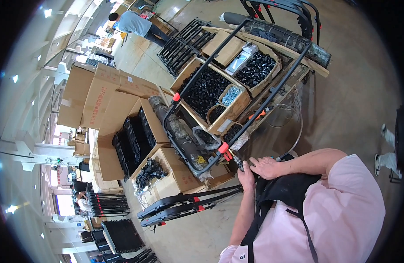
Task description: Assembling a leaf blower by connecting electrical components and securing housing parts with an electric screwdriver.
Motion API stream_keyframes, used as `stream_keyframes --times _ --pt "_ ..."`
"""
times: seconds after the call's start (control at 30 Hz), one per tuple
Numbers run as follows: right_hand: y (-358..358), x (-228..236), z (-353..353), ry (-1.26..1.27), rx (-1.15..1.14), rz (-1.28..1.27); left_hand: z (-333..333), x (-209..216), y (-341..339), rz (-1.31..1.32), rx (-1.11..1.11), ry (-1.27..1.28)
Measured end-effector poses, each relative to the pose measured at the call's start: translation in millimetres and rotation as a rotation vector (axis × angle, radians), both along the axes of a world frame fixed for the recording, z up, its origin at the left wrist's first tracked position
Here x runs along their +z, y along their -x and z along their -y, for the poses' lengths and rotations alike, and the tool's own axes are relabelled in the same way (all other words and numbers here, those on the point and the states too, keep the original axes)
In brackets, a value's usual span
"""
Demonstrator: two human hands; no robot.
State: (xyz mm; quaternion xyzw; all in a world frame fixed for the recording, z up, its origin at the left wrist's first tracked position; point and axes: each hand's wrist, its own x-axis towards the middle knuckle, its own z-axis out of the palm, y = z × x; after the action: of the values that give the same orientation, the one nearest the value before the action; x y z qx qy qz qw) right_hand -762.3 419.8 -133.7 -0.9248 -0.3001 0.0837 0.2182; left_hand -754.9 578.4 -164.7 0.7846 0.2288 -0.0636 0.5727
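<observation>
A black tubular frame [272, 97] with red fittings [223, 148] lies slanted across the work stand, one lower corner close to me. Just past that red fitting, my left hand [246, 176] is closed around a slim dark cylindrical piece [239, 162] with a brass-coloured band. Its far end reaches toward red prongs [228, 155] beside the frame. Pressed close on the right is my right hand [264, 167], fingers bent; whatever it grips is hidden. A thin hose [300, 131] comes down toward a dark fitting [281, 157] beside the right wrist.
Cardboard boxes of black plastic parts [204, 85] and silvery screws [231, 95] stand beyond the frame. An orange-and-black tool [257, 115] hangs by the stand. At left are an open carton [106, 151] and stacked black frames [189, 206]. People [134, 24] stand farther off.
</observation>
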Motion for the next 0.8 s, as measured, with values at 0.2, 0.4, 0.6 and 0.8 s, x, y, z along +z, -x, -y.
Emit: stream_keyframes --times 0.2,0.4,0.6,0.8 --pt "-2.2 16.0 -0.1 0.04 -0.052 -0.053 -5.9 -6.3 1.3 -0.001 0.014 -0.01" --pt "-5.1 15.3 1.2 0.036 -0.053 -0.012 -1.2 1.9 -1.8 -0.009 0.018 0.011" --pt "-6.5 21.0 0.9 0.055 -0.06 -0.041 0.7 8.9 -4.1 -0.026 0.016 0.017" --pt "-4.8 22.7 6.0 -0.01 -0.056 -0.043 -2.3 -0.9 -8.7 -0.065 -0.042 -0.142"
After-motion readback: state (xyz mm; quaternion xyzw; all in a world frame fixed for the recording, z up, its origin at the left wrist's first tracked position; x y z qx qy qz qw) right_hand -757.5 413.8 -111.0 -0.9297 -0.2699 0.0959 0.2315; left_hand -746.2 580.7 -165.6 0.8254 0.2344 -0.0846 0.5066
